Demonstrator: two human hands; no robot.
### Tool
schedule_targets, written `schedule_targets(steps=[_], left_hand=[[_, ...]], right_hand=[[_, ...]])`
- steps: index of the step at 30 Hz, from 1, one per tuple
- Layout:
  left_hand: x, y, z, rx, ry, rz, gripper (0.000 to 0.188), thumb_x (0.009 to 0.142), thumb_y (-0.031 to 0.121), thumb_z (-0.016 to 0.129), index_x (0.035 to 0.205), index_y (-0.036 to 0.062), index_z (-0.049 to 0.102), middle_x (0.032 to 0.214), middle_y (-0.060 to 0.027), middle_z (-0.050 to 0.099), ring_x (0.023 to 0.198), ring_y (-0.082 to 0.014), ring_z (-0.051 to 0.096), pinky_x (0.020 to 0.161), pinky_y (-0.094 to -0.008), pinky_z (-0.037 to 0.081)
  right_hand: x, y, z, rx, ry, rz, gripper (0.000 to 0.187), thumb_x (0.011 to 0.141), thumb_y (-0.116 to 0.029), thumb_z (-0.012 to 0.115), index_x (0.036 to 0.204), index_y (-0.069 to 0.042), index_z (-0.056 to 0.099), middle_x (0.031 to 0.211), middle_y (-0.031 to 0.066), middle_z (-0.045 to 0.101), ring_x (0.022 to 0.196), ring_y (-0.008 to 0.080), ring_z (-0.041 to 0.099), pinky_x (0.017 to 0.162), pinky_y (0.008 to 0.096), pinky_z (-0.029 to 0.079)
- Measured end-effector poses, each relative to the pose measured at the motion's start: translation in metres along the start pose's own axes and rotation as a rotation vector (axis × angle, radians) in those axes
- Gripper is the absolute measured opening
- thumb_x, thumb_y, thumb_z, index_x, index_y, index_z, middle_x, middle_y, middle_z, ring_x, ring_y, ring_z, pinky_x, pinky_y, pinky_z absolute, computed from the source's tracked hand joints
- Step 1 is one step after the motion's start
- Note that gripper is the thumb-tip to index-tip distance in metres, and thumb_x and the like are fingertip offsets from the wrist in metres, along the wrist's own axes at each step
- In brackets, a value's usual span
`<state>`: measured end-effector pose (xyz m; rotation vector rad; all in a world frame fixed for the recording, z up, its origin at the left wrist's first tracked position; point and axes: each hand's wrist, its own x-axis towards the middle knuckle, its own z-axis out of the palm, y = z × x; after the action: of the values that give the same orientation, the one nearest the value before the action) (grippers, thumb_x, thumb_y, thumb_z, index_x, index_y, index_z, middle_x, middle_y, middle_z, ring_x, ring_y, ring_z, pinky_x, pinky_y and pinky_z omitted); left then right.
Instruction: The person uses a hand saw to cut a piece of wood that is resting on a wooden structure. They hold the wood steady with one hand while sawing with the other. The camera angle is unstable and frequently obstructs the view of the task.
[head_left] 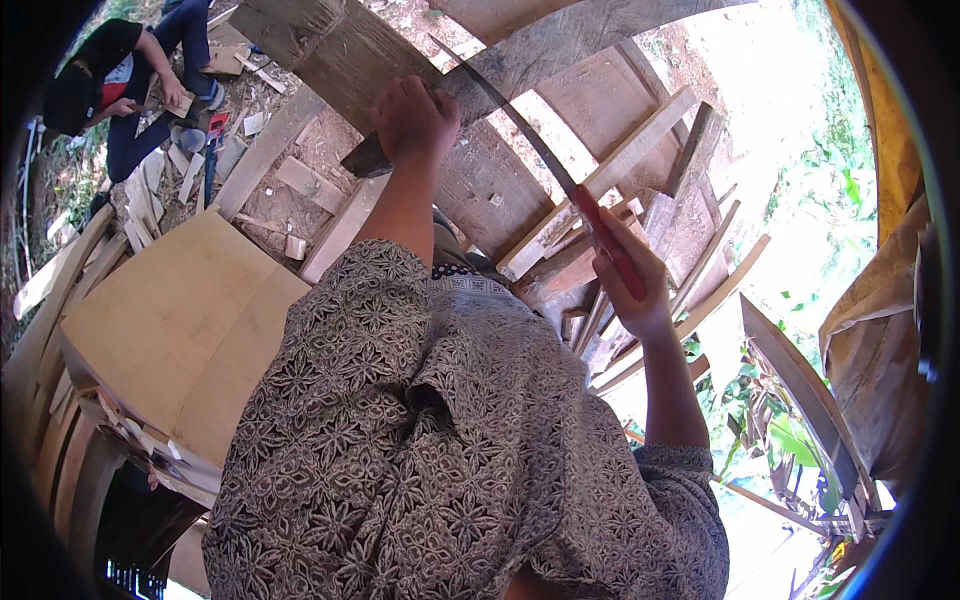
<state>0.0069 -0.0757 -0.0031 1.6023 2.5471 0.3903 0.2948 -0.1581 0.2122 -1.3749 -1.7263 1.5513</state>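
Observation:
My right hand [635,275] is closed around the red handle of a hand saw [545,155]. The saw's long, thin dark blade slants up and left across a weathered wooden plank [590,38]. My left hand [415,120] is wrapped over this plank near its left end, just left of the blade. Beneath it lies a wide brown board [345,60], crossing at an angle. I cannot tell how deep the blade sits in the wood.
Another person [130,85] sits at the upper left, holding a small piece of wood among scattered offcuts. A pale plywood surface [190,320] stands at my left. Stacked timber [640,150] lies to the right, with a leaning curved plank [805,380] and a yellow-brown sheet [880,130] beyond.

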Motion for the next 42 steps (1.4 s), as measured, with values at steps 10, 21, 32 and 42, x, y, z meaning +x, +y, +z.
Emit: schedule_targets(steps=[10, 21, 32, 42], left_hand=[[-0.004, -0.025, 0.004, -0.116, 0.085, 0.235, 0.055, 0.093, 0.054, 0.058, 0.121, 0.007, 0.052, 0.121, -0.0162, 0.055, 0.119, -0.0353, 0.052, 0.098, -0.0529, 0.04], [-0.031, -0.007, -0.063, 0.153, -0.29, 0.473, 0.096, 0.075, 0.054, 0.083, 0.144, 0.0036, 0.04, 0.136, -0.0193, 0.045, 0.126, -0.0385, 0.049, 0.103, -0.0525, 0.044], [-0.023, 0.0, -0.073, 0.228, -0.393, 0.465, 0.087, 0.073, 0.036, 0.089, 0.139, 0.0011, 0.044, 0.131, -0.0203, 0.049, 0.125, -0.0384, 0.054, 0.1, -0.0486, 0.051], [-0.012, -0.029, -0.074, 0.067, -0.364, 0.669, 0.082, 0.073, 0.041, 0.088, 0.135, 0.0059, 0.048, 0.124, -0.0191, 0.051, 0.115, -0.0374, 0.057, 0.096, -0.0479, 0.05]], right_hand=[[-0.106, -0.028, -0.005, 0.319, 0.081, -0.05, 0.049, 0.101, -0.008, 0.058, 0.145, 0.009, 0.044, 0.153, 0.0325, 0.043, 0.148, 0.0373, 0.036, 0.123, 0.0452, 0.028], [-0.148, 0.061, -0.027, 0.196, 0.279, 0.194, 0.049, 0.102, -0.018, 0.065, 0.147, -0.004, 0.052, 0.104, 0.0055, 0.068, 0.076, 0.0059, 0.063, 0.061, 0.0265, 0.058], [-0.146, 0.142, 0.03, 0.085, 0.393, 0.329, 0.041, 0.098, -0.021, 0.067, 0.136, -0.005, 0.064, 0.101, 0.0121, 0.074, 0.089, 0.0144, 0.067, 0.082, 0.0316, 0.051], [-0.101, 0.14, 0.036, -0.096, 0.608, 0.315, 0.037, 0.095, -0.037, 0.071, 0.123, -0.013, 0.074, 0.089, 0.0148, 0.074, 0.077, 0.021, 0.069, 0.073, 0.0366, 0.051]])
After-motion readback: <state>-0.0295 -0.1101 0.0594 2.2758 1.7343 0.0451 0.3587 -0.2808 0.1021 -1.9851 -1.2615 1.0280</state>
